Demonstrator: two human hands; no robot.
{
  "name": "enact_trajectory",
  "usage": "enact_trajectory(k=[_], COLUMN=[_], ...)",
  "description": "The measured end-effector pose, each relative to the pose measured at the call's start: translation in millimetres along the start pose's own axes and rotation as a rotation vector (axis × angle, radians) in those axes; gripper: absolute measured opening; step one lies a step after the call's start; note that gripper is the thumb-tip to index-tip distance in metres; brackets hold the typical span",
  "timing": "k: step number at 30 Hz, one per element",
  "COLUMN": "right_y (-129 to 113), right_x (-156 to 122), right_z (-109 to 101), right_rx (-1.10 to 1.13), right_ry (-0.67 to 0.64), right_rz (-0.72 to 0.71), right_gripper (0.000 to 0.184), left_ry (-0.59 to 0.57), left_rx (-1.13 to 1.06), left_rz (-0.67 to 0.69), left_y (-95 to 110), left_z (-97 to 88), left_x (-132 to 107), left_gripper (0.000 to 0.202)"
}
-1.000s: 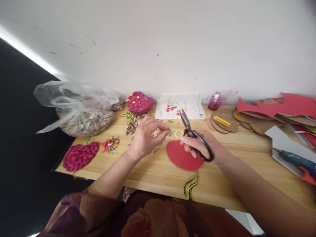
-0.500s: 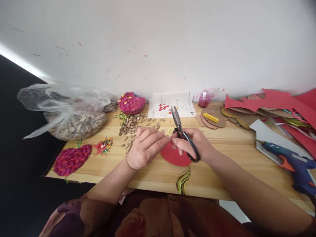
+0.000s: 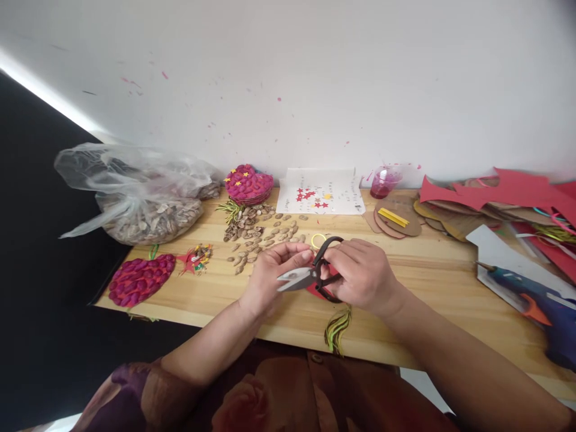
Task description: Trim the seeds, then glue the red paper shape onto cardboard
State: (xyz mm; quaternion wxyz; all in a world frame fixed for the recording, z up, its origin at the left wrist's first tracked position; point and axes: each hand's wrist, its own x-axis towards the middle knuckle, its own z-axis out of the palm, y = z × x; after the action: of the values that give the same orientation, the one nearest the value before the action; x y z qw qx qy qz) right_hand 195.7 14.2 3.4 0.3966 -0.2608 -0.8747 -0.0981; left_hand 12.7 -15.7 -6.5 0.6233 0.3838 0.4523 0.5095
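Two bare hands meet over the wooden table, in the middle and near its front edge. The right hand is closed around the black handles of the scissors, with the fingers through the loops. The blades lie almost flat, closed or nearly closed, and the tip points left, under the left hand. The left hand has its thumb and fingertips pressed together in a pinch just at the joint of the scissors. What it pinches is too small to tell, perhaps a seed or the border of the paper. A red paper shape lies under both hands, mostly covered, and only a small part shows between them.

Many loose seeds lie scattered just behind the left hand, toward the back edge. A yellow ring lies just behind the scissors. Some green and yellow strips hang over the front edge, below the right hand.

The main danger, in my judgement, is the blade tip so close to the left palm: if the blades open and close there, they can cut the skin. The small pinched thing can also slip and get lost among the seeds. A wrist that moves back may push the strips off the edge.
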Motion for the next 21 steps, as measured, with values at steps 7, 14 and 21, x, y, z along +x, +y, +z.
enact_trajectory(k=[7,14,21], right_y=[-3,4,11], right_x=[-2,0,-2], right_z=[2,-2,-1], right_rx=[-0.047,0.132,-0.048], right_ry=[-0.015,-0.046,-0.157], right_rz=[-0.085,0.207,0.275], right_gripper=[0.014,0.012,0.016], left_ry=[-0.028,0.014,0.040], left_rx=[-0.215,-0.381,-0.447], left_rz=[-0.126,-0.134,-0.173], left_y=[2,7,19], left_z=[7.6,-7.9,-20.1], left_x=[-2,-5,-13], left_gripper=[0.034,0.028,0.018])
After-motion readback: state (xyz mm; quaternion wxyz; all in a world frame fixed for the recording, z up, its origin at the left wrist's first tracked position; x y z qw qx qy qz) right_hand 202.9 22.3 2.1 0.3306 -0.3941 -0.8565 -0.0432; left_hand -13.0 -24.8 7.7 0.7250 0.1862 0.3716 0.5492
